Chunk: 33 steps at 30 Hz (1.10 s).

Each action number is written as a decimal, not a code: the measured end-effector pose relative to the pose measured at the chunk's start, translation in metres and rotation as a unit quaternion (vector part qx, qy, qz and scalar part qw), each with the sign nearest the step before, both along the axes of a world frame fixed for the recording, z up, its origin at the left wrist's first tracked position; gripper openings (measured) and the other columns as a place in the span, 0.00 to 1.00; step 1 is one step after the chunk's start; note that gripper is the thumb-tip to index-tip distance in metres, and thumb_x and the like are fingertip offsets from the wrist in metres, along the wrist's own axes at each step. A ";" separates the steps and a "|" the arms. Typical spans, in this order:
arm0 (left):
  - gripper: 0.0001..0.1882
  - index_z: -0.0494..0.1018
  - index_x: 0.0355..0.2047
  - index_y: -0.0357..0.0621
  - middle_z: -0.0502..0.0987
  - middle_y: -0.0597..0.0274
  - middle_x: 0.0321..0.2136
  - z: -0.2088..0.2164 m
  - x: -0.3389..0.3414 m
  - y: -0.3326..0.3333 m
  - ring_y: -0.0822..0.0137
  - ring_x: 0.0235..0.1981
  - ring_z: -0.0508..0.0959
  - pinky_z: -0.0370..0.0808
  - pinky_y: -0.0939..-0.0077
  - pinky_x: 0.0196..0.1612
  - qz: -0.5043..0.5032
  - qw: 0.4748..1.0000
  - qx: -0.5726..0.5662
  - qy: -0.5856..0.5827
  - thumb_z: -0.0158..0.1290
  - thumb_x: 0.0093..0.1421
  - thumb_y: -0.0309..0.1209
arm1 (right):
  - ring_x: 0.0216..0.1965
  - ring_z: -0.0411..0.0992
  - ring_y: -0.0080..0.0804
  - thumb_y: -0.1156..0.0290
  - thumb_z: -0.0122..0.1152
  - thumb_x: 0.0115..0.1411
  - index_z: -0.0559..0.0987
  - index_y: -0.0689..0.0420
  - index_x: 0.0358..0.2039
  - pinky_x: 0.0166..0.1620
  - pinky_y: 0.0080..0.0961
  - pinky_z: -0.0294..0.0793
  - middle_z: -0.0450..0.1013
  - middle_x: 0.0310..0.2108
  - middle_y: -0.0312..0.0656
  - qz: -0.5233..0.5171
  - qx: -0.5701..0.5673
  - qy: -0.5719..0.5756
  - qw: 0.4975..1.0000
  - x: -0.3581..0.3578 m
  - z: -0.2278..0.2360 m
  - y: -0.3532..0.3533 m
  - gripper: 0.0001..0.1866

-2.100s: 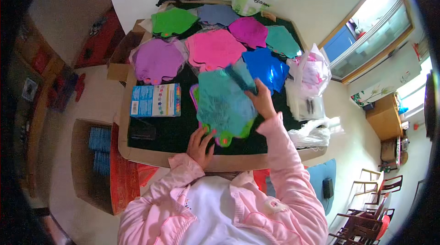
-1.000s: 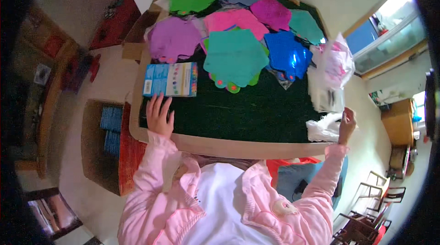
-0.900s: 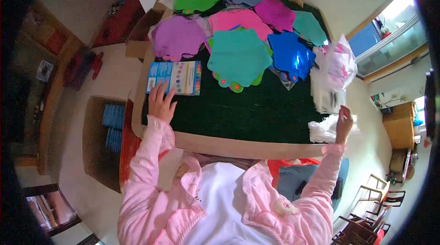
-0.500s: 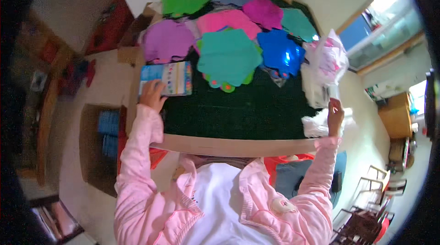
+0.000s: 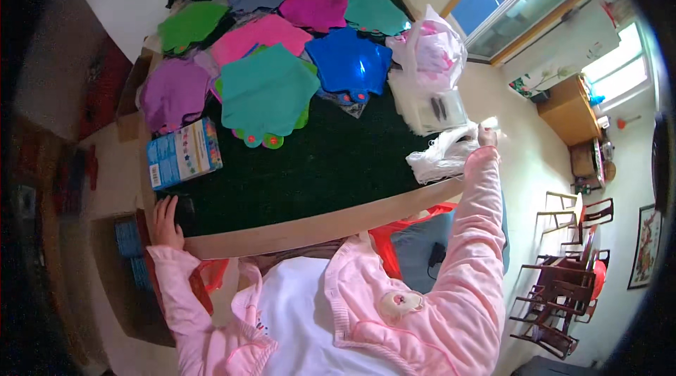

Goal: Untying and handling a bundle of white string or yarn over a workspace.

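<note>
My left hand rests at the table's front left corner, fingers stretched out, beside a small dark object I cannot make out. Just beyond it lies a blue and white printed box. At the right edge, my right hand has its fingers closed on the end of a loose, stringy white bundle; the fingers are partly hidden. Stacks of cut felt-like pieces cover the far half, among them a teal stack, a blue stack and a purple stack.
A white plastic bag with pink contents stands at the right, near clear packets holding dark pieces. Left of the table, an open carton contains blue packs. A wooden rim edges the dark green tabletop.
My left hand has left the printed box and moved nearer, to the table corner. My right hand has come down onto the white bundle. The view has turned right.
</note>
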<state>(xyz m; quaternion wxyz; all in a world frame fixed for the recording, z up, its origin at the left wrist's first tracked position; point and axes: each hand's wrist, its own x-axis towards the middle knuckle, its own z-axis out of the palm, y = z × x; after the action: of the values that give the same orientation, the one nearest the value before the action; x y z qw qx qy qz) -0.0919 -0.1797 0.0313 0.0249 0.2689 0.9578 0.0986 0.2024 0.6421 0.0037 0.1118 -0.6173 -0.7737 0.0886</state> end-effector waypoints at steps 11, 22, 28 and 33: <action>0.35 0.63 0.54 0.48 0.60 0.55 0.56 0.009 0.022 0.024 0.53 0.58 0.59 0.57 0.62 0.60 0.080 0.996 0.034 0.016 0.45 0.44 0.10 | 0.51 0.67 0.48 0.42 0.35 0.60 0.70 0.65 0.48 0.53 0.37 0.64 0.69 0.48 0.56 -0.138 -0.307 0.259 0.905 -0.016 -0.070 0.075 0.36; 0.26 0.70 0.46 0.43 0.68 0.55 0.50 -0.004 0.067 0.044 0.54 0.51 0.68 0.66 0.67 0.51 0.110 0.971 0.164 0.132 0.39 0.47 0.11 | 0.44 0.70 0.41 0.52 0.48 0.56 0.72 0.64 0.46 0.47 0.37 0.67 0.72 0.44 0.49 -0.027 -0.234 -0.028 0.971 -0.058 -0.016 0.017 0.28; 0.23 0.72 0.42 0.42 0.70 0.56 0.48 0.006 0.049 0.069 0.56 0.49 0.69 0.67 0.67 0.50 0.056 0.959 0.250 0.122 0.39 0.48 0.12 | 0.25 0.70 0.26 0.77 0.53 0.53 0.71 0.64 0.35 0.26 0.20 0.71 0.71 0.26 0.44 -0.007 -0.077 0.645 0.760 0.000 0.019 0.009 0.08; 0.18 0.73 0.37 0.40 0.74 0.55 0.42 0.045 0.059 0.112 0.58 0.45 0.72 0.68 0.69 0.48 -0.017 0.937 0.316 0.149 0.40 0.49 0.13 | 0.28 0.68 0.24 0.80 0.49 0.55 0.65 0.57 0.48 0.34 0.20 0.70 0.70 0.33 0.42 0.212 0.036 0.665 0.715 -0.058 0.137 -0.153 0.18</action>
<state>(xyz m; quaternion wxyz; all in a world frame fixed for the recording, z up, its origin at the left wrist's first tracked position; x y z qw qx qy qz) -0.0331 -0.0681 0.0759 -0.2027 0.2911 0.8651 0.3547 0.1445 0.4890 0.1403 0.5979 -0.2141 -0.6131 0.4699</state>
